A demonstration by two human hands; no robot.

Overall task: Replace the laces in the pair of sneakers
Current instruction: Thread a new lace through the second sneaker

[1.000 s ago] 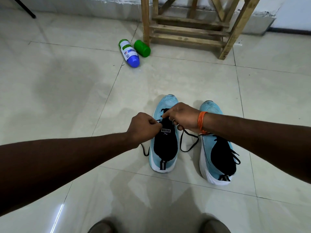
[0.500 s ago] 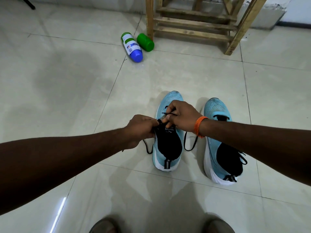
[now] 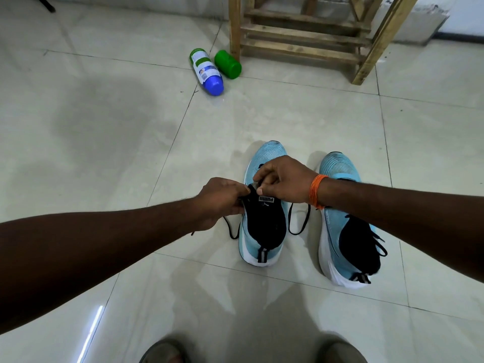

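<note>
Hands meet over the tongue of a light-blue sneaker on a pale tiled floor, seen from a camera on the person's head looking down. 2 sneakers stand side by side, toes pointing away. The left sneaker [image 3: 263, 231] is the one being worked on; the right sneaker [image 3: 348, 226] sits just beside it, partly crossed by the right forearm.

The left hand [image 3: 220, 200] is curled closed at the left edge of the black tongue, apparently pinching lace or the eyelet edge; exactly what it grips is hidden. The right hand [image 3: 284, 180], with an orange thread band at the wrist, has its fingertips pinched at the top of the tongue, most likely on the black lace [image 3: 298, 224]. That lace hangs slack in a loop on the floor between the 2 shoes, and another length trails out to the left of the shoe.

The step in hand looks like threading the lace through the eyelets of the left sneaker. The next move probably calls for feeding a lace end through the next eyelet and pulling the slack loop through evenly. Black lace ends show at the heel of the right sneaker; whether it is fully laced cannot be told.

Farther off lie a blue-capped bottle [image 3: 207, 72] and a green container [image 3: 227, 64] beside a wooden frame [image 3: 301, 35].
</note>
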